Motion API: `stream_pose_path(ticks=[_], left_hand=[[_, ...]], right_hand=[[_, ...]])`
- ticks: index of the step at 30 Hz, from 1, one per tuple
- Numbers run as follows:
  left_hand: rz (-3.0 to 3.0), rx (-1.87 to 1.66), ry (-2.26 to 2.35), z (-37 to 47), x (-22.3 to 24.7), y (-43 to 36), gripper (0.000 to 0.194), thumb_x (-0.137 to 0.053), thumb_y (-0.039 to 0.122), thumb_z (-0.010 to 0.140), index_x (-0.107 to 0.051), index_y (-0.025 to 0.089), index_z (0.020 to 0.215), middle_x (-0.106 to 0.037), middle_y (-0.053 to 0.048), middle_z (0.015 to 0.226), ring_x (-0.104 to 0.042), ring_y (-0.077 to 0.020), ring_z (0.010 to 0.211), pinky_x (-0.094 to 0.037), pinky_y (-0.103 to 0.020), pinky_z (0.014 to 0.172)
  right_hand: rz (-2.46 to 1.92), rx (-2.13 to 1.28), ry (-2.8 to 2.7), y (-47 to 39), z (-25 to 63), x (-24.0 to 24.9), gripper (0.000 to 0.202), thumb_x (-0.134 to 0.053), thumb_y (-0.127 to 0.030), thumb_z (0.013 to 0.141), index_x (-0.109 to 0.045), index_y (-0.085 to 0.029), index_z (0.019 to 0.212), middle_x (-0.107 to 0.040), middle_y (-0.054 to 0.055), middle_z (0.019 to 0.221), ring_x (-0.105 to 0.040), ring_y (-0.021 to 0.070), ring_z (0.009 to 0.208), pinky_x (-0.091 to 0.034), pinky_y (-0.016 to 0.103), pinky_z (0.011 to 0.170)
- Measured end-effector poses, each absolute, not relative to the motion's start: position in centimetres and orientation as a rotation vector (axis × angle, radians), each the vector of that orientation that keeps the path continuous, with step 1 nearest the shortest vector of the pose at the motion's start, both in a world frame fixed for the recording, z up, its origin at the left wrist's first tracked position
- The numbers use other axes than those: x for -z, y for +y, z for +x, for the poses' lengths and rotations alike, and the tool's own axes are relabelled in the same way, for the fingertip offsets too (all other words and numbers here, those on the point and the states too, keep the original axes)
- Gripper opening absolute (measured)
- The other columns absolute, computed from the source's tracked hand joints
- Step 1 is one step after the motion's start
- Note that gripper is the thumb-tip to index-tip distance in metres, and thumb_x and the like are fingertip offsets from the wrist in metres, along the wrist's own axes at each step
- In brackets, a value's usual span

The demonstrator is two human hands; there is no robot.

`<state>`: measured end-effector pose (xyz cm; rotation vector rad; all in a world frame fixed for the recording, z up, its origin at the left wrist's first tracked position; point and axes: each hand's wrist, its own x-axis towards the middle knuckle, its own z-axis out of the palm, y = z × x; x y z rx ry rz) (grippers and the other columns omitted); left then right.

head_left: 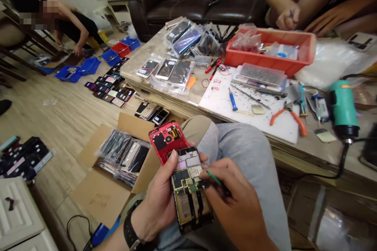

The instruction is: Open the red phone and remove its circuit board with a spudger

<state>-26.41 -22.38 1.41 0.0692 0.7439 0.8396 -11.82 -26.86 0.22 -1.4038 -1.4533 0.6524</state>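
Observation:
An opened smartphone (190, 196) lies in my left hand (160, 194), which is closed round its left edge with the thumb on top. Its circuit board (185, 178) and battery show. Behind the phone's upper end, a red back cover (165, 141) with its inner side up sticks out, also by my left hand. My right hand (238, 204) is closed on a thin green tool (214, 177) whose exact kind I cannot make out. Those fingertips touch or nearly touch the right edge of the board.
Beyond my knees is a table (135, 72) with bagged phones, a red bin (271, 60), orange-handled cutters (288, 117), a blue screwdriver (233, 100) and a green heat gun (343, 104). A cardboard box (103, 188) of bagged phones stands left. Two other people are nearby.

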Motion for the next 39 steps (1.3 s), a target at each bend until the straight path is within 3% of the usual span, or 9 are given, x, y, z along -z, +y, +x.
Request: stream_pose_path(ticks=[6, 14, 19, 23, 30, 35, 39], left_hand=[[-0.082, -0.804, 0.764, -25.3, -2.1, -21.7, 0.048, -0.053, 0.048, 0.100, -0.062, 0.016, 0.135, -0.077, -0.013, 0.107, -0.076, -0.0284, 0.095, -0.056, -0.043, 0.094], [-0.029, -0.759, 0.680, -25.1, -2.1, -21.6, 0.058, -0.065, 0.059, 0.090, -0.069, 0.013, 0.126, -0.078, -0.013, 0.105, -0.076, -0.0296, 0.093, -0.056, -0.043, 0.095], [-0.069, -0.668, 0.633, -25.5, -1.6, -21.2, 0.071, -0.049, 0.070, 0.094, -0.069, 0.008, 0.122, -0.079, -0.017, 0.102, -0.076, -0.0313, 0.093, -0.057, -0.045, 0.094], [-0.099, -0.638, 0.663, -25.8, -1.0, -21.2, 0.076, -0.048, 0.074, 0.092, -0.070, 0.007, 0.119, -0.079, -0.017, 0.095, -0.077, -0.0309, 0.088, -0.059, -0.045, 0.088], [-0.080, -0.622, 0.733, -25.9, -0.9, -21.1, 0.069, -0.054, 0.070, 0.091, -0.072, 0.007, 0.113, -0.080, -0.012, 0.081, -0.075, -0.0227, 0.065, -0.060, -0.032, 0.064], [-0.067, -0.616, 0.671, -25.7, -1.3, -20.6, 0.072, -0.048, 0.072, 0.093, -0.074, 0.006, 0.104, -0.078, -0.015, 0.079, -0.077, -0.0277, 0.074, -0.061, -0.044, 0.083], [-0.092, -0.690, 0.658, -25.2, -2.0, -20.1, 0.058, -0.048, 0.063, 0.098, -0.073, 0.011, 0.103, -0.079, -0.012, 0.085, -0.077, -0.0259, 0.081, -0.060, -0.043, 0.090]], right_hand=[[-1.373, -0.730, -1.440, -25.9, -11.5, -0.9, 0.018, -0.063, -0.010, 0.087, -0.073, -0.022, 0.094, -0.068, -0.002, 0.082, -0.065, 0.0134, 0.071, -0.052, 0.020, 0.064], [-1.460, -1.035, -1.179, -24.3, -11.3, -1.5, 0.009, -0.065, -0.026, 0.089, -0.073, -0.022, 0.089, -0.066, -0.001, 0.076, -0.062, 0.0161, 0.070, -0.049, 0.024, 0.061], [-1.434, -1.268, -0.927, -23.8, -11.1, -1.0, 0.021, -0.071, -0.039, 0.086, -0.072, -0.020, 0.095, -0.064, -0.002, 0.073, -0.055, 0.0130, 0.058, -0.047, 0.024, 0.053], [-1.360, -1.359, -0.771, -23.6, -11.2, -0.7, 0.029, -0.076, -0.044, 0.083, -0.070, -0.019, 0.096, -0.063, -0.002, 0.076, -0.055, 0.0123, 0.056, -0.050, 0.023, 0.050], [-1.473, -1.239, -0.831, -23.8, -11.0, -0.2, 0.031, -0.072, -0.047, 0.087, -0.068, -0.019, 0.099, -0.063, -0.001, 0.070, -0.056, 0.0145, 0.054, -0.052, 0.026, 0.049], [-1.537, -0.962, -1.029, -23.9, -10.9, -0.5, 0.018, -0.069, -0.037, 0.090, -0.072, -0.020, 0.093, -0.066, 0.000, 0.074, -0.059, 0.0163, 0.061, -0.051, 0.025, 0.052], [-1.487, -0.659, -1.263, -24.0, -11.0, -0.5, 0.007, -0.066, -0.024, 0.095, -0.072, -0.022, 0.095, -0.067, -0.001, 0.079, -0.061, 0.0141, 0.063, -0.052, 0.026, 0.060]])
